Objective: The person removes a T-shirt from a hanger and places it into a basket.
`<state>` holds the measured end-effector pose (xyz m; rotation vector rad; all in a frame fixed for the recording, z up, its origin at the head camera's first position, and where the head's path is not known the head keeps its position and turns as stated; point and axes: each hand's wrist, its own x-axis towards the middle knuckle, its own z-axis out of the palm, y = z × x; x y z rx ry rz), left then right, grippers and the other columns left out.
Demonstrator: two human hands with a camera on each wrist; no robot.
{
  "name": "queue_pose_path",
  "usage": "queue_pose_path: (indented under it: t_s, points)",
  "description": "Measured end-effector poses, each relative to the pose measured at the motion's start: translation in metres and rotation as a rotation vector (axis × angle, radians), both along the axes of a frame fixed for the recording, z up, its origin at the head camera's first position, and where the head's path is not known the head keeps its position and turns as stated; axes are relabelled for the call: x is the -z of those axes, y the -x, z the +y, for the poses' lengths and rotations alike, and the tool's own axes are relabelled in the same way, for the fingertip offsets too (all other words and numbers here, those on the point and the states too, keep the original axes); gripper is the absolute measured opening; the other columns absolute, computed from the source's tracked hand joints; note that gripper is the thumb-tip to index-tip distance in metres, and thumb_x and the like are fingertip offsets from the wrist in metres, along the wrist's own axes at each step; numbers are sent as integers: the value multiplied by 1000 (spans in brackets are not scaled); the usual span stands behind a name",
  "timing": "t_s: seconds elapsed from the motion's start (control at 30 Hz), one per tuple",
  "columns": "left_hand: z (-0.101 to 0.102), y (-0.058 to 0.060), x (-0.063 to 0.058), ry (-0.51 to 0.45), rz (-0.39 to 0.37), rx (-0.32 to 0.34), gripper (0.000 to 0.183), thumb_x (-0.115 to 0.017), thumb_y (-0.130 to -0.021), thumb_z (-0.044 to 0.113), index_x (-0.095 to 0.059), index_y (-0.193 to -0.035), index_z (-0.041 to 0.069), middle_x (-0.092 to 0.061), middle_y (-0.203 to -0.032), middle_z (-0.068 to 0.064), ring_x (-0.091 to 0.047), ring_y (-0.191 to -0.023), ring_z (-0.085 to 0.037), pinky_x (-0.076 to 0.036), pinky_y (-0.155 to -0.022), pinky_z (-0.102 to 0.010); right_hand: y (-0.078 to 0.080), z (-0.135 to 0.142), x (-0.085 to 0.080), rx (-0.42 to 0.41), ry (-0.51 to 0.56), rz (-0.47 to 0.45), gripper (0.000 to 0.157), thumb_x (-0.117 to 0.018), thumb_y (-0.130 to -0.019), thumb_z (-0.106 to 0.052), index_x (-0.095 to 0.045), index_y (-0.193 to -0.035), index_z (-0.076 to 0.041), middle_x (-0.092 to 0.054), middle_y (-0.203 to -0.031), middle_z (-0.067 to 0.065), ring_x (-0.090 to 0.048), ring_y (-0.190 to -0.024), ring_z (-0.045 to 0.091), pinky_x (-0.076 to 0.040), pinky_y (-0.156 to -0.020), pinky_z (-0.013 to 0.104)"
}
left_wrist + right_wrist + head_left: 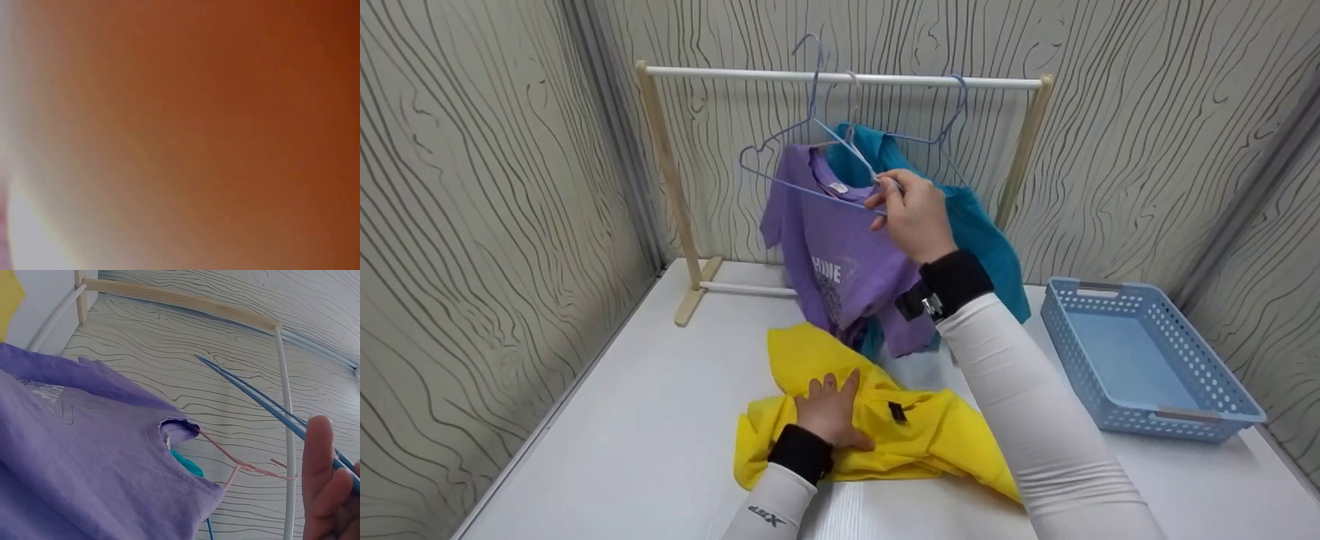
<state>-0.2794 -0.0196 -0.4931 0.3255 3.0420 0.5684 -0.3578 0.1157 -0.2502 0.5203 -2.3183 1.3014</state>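
Note:
A blue wire hanger (813, 101) is held up by one end in my right hand (916, 214), pinched between thumb and fingers. It carries no garment, and its hook points up beside the rack's rail. My left hand (829, 414) lies with fingers spread on a yellow shirt (814, 349), which is spread with folds on the table. A black label shows at the shirt's neck. In the right wrist view the hanger (253, 395) slants past the fingers, with the purple T-shirt (112, 439) beside it. The left wrist view is just a brown blur.
A rack with a white rail (720, 73) stands at the back. The purple T-shirt hangs there on a pink hanger (225, 455), in front of a teal shirt (990, 247) on a blue hanger. A blue perforated basket (1065, 360) is on the table's right side.

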Motion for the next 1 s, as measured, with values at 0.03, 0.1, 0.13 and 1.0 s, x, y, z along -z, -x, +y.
queue_pose_path:
  t_s: [0.03, 0.1, 0.13, 1.0]
  points:
    - [1, 0, 0, -1, 4, -5, 109, -95, -64, 51, -45, -154, 16, -54, -145, -24, -51, -127, -45, -42, -100, -71, 2, -3, -1, -2, -4, -17, 35, -39, -113, -17, -63, -129, 3, -75, -102, 20, -63, -59, 1, -50, -57, 17]
    - [3, 0, 0, -17, 3, -14, 101, -95, -66, 46, -49, -150, 14, -58, -139, -23, -55, -120, -44, -43, -99, -69, 5, -8, -2, -1, -15, -54, 37, -37, -113, -18, -61, -130, 4, -74, -103, 19, -63, -60, 2, -51, -59, 17]
    - [4, 0, -1, -31, -5, -14, 96, -95, -67, 43, -51, -146, 12, -60, -135, -22, -57, -116, -44, -44, -98, -69, 7, -11, 0, 1, -25, -69, 37, -36, -113, -17, -61, -131, 4, -74, -103, 19, -63, -60, 3, -51, -60, 17]
    - [7, -1, -5, 43, 90, 70, 23, -82, -81, 19, -77, -99, 5, -63, -108, -15, -49, -94, -28, -54, -74, -43, 6, -23, 56, -69, -37, -281, 53, -54, -108, -19, -39, -157, -3, -55, -152, 17, -61, -134, 32, -46, -114, 44]
